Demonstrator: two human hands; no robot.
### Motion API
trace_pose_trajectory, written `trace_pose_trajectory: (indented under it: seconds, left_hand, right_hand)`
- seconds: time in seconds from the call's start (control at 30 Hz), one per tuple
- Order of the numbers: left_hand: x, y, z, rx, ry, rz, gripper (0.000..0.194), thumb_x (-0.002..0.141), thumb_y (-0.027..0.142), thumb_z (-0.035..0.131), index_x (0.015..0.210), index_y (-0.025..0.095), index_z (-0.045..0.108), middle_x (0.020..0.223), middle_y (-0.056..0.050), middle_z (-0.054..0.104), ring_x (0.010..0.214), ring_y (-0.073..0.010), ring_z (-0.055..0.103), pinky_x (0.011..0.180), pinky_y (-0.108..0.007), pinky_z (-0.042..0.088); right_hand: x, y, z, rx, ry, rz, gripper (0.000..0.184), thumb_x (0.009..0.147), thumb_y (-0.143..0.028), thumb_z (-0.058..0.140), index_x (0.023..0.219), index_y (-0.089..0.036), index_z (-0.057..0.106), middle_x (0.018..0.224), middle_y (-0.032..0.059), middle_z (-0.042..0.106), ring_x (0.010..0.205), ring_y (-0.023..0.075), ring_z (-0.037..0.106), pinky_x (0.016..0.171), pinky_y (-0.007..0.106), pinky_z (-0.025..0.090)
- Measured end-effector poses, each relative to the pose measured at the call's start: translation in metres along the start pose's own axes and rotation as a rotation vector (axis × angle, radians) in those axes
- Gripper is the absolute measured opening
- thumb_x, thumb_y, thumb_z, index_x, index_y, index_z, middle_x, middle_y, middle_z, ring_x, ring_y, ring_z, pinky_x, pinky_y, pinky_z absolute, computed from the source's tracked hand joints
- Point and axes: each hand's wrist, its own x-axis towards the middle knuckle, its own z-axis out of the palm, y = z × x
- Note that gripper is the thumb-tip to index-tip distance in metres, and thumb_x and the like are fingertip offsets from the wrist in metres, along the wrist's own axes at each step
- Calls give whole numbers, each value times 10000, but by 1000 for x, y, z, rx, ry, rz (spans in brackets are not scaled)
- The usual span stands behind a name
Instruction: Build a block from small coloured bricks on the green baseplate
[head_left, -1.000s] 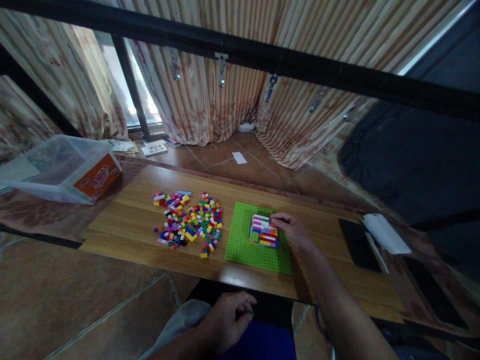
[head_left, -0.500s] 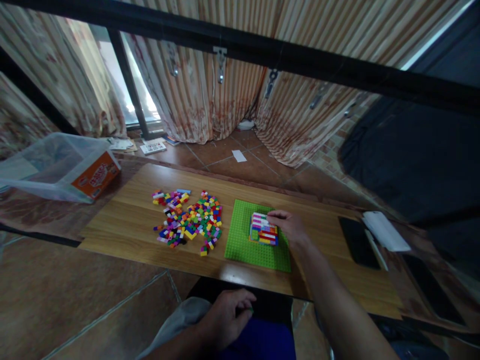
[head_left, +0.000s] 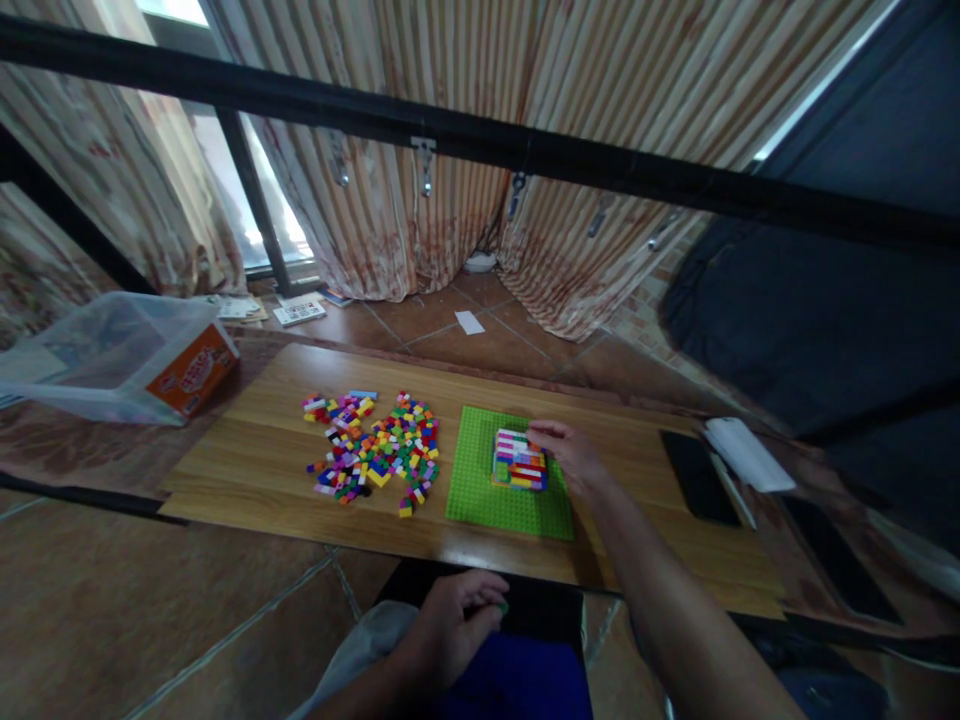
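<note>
On the green baseplate (head_left: pixel 469 490) stands a low block of multicoloured toy bricks (head_left: pixel 519 461) in white, pink, red, blue and yellow. My right hand (head_left: pixel 566 450) reaches in from the right, fingertips pinched at the block's upper right corner. Whether a loose brick is between those fingers is hidden. Over my lap, in front of the table edge, my left hand (head_left: pixel 461 615) is curled. A small green brick (head_left: pixel 502 607) shows between its thumb and fingers.
Left of the baseplate, many loose bricks (head_left: pixel 379 450) lie spread on the wooden table (head_left: pixel 247 450). A clear plastic bin (head_left: pixel 112 350) with an orange label stands at far left. A black phone-like slab (head_left: pixel 697 478) and a white object (head_left: pixel 750 455) lie at right.
The view has shifted slightly, so the table scene sits a little further left. My right hand stays at the block's upper right corner. The green brick in my left hand shows more.
</note>
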Motion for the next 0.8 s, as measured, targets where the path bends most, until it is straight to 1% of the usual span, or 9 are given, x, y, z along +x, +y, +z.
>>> trace_pose_trajectory:
  seconds: [0.1,0.13,0.2,0.23,0.33,0.4,0.53,0.67,0.8]
  left_hand:
    - [3,9,-3,-132,64,2,276,739,287,666,980,152,680,893,-67,720,708,-149,662,726,-301,538]
    - [5,14,-5,-166,92,12,271,732,292,676,965,153,679,886,-65,720,710,-152,667,730,-305,543]
    - [11,25,-8,-225,154,41,253,717,299,695,927,159,679,854,-52,718,707,-153,671,737,-306,550]
    - [15,30,-9,-254,186,52,245,711,300,703,913,163,679,840,-45,718,702,-150,670,740,-305,552]
    - [27,46,-11,-360,242,71,279,677,317,746,897,163,671,820,-31,721,688,-142,662,723,-300,556]
    - [33,53,-9,-416,246,83,318,653,320,774,904,157,665,800,-27,724,691,-140,660,715,-294,552]
    - [37,58,-6,-476,232,67,365,637,304,806,937,152,664,769,-22,732,680,-126,657,702,-270,539]
    - [35,57,-8,-503,190,53,443,643,358,821,996,137,670,704,-7,709,603,-113,633,659,-274,537]
    - [36,58,-10,-450,147,82,473,680,419,804,1035,132,677,717,-19,705,608,-123,635,642,-278,534]
  right_hand:
    - [-29,0,-1,53,188,-160,313,582,-468,790,763,-222,721,769,21,735,738,185,661,766,349,523]
    - [-43,0,0,46,197,-197,295,643,-485,761,775,-224,728,783,26,738,755,191,664,773,354,523]
    - [-73,1,4,-22,107,-230,273,747,-492,704,804,-229,746,821,37,747,797,204,674,783,359,524]
    - [-88,2,6,-54,67,-239,263,772,-487,692,812,-234,752,835,38,750,816,210,679,789,359,526]
    - [-127,7,17,-148,-32,-283,227,810,-453,686,885,-253,764,929,49,746,894,219,681,808,349,527]
    - [-144,10,22,-215,-61,-322,209,838,-431,669,914,-259,763,943,53,731,909,216,673,818,343,527]
    - [-157,15,26,-215,-46,-332,189,873,-404,637,932,-272,759,927,44,715,898,208,665,809,332,533]
    - [-157,17,23,-151,-106,-310,181,873,-376,647,976,-281,760,950,37,711,923,202,661,823,324,531]
    - [-154,18,20,-128,-123,-315,143,865,-350,657,942,-292,763,935,27,704,918,195,655,817,316,526]
